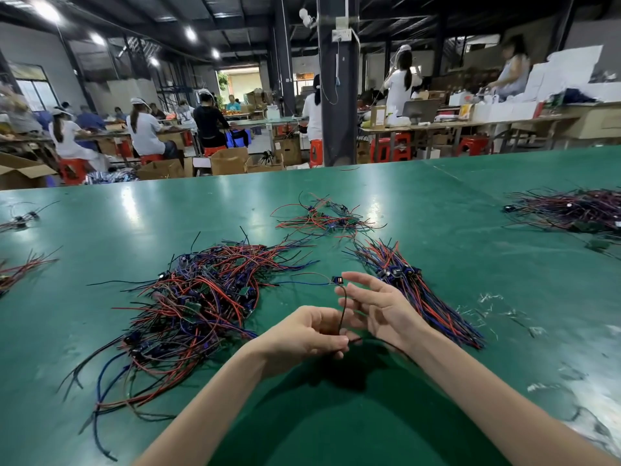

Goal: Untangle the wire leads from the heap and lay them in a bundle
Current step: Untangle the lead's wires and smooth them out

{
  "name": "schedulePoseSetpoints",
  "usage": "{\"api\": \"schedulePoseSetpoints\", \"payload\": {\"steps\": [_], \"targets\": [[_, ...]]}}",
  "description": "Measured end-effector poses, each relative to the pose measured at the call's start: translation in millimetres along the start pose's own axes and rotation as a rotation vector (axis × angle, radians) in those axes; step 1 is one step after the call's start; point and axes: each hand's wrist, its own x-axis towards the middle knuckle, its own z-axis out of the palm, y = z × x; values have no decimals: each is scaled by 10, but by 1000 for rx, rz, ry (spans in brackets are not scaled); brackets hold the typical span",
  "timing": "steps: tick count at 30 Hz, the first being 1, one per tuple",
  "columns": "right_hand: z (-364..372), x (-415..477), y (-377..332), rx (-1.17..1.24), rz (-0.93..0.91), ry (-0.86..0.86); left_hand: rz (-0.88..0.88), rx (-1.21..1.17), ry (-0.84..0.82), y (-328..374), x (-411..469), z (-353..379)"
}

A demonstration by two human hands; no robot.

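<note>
A tangled heap of red, blue and black wire leads lies on the green table at left of centre. A straightened bundle lies to the right, fanned toward me. My left hand pinches a dark wire lead that rises to a small connector board; thin wires run from that board back toward the heap. My right hand hovers just right of the lead with fingers spread and relaxed, holding nothing that I can see.
A smaller loose cluster of leads lies farther back. Another large pile sits far right, small clumps at the left edge. White scraps litter the table at right. People work at benches beyond the far edge.
</note>
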Motion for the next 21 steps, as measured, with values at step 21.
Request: {"api": "schedulePoseSetpoints", "payload": {"steps": [21], "targets": [[-66, -87, -121, -19, -150, -155, -83, 274, 613, 52, 12, -311]]}}
